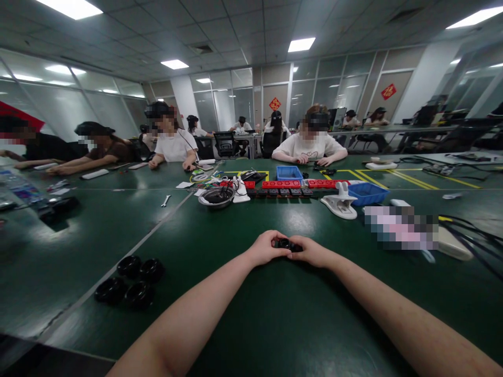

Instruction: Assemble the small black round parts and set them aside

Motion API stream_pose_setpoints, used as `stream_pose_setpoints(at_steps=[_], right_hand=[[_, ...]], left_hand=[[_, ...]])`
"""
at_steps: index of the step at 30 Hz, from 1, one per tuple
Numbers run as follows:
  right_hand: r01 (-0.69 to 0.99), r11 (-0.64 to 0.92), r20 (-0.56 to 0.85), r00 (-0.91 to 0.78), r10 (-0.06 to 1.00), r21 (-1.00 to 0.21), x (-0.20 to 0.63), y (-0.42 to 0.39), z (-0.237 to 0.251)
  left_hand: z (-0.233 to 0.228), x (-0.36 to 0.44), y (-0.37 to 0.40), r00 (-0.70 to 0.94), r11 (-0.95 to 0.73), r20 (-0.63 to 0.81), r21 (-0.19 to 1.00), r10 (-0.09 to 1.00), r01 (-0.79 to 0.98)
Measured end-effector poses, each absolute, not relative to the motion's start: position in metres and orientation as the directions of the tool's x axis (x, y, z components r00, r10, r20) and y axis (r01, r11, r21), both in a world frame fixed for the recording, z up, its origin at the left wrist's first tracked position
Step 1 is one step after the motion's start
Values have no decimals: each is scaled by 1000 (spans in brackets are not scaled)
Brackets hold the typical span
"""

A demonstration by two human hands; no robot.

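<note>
Between my two hands, low over the green table (220, 324), is a small black part with a round, ring-like top (284, 243). My left hand (268, 248) grips its left side, thumb in front and fingers curled behind. On the other side my right hand (311, 251) is closed on the same part, and the two thumbs nearly meet in front. The fingers cover much of it, so its exact kind cannot be made out. To the left, several glossy black rings (138, 295) sit grouped on the table.
Farther back stand a metal bowl (217, 198), red strips (281, 184), a white clamp (341, 201), a blue tray (367, 193) and another blue tray (288, 172). A wrench (165, 201) lies left. Black cables (471, 238) run at right. People sit across the table.
</note>
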State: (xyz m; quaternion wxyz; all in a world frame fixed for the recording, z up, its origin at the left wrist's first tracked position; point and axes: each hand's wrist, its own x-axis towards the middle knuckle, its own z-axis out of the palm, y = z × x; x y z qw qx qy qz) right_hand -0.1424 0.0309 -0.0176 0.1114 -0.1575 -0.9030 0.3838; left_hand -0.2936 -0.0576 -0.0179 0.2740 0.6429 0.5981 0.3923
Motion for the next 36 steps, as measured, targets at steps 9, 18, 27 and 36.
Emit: stream_pose_setpoints(at_steps=[9, 18, 27, 36], right_hand=[[210, 652, 77, -921, 383, -729, -143, 30, -16], [219, 599, 49, -916, 398, -770, -143, 30, -18], [450, 633, 95, -765, 637, -630, -152, 25, -27], [509, 732, 228, -728, 647, -452, -156, 13, -29]], left_hand=[[-18, -293, -58, -27, -151, 203, 802, 979, 578], [-15, -293, -59, -33, -129, 185, 793, 982, 596], [-25, -280, -58, -211, -73, 291, 728, 933, 682], [-21, -281, -60, -229, -68, 325, 697, 918, 714]])
